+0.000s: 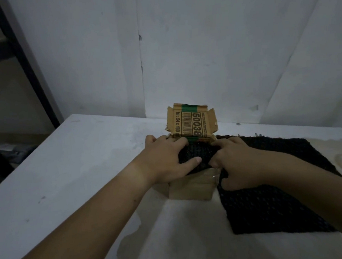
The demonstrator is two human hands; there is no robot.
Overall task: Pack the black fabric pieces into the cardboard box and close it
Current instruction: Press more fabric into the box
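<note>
The white counter (pixel 67 178) runs from the left edge to the right. The left grip (pixel 168 158) comes in from the near left corner. Its fingers are spread and fairly straight. They lie flat on top of the wad (pixel 196 156) and press it. The thumb reaches across the near side of the wad.

The box (pixel 191 187) sits in the middle of the counter, close to the far edge. Its lid (pixel 192 121) stands up at the back, with a bar code and big numbers on it. The wad is black and bumpy. It sits in the open top of the box, right under both grips and between them.

The right grip (pixel 236 163) is just beside the left one, on the right end of the wad. Its fingers are curled and pinch the wad there.

A flat cloth (pixel 273 199), black too, lies on the counter to the right of the box and touches it. It passes under the right arm.
</note>
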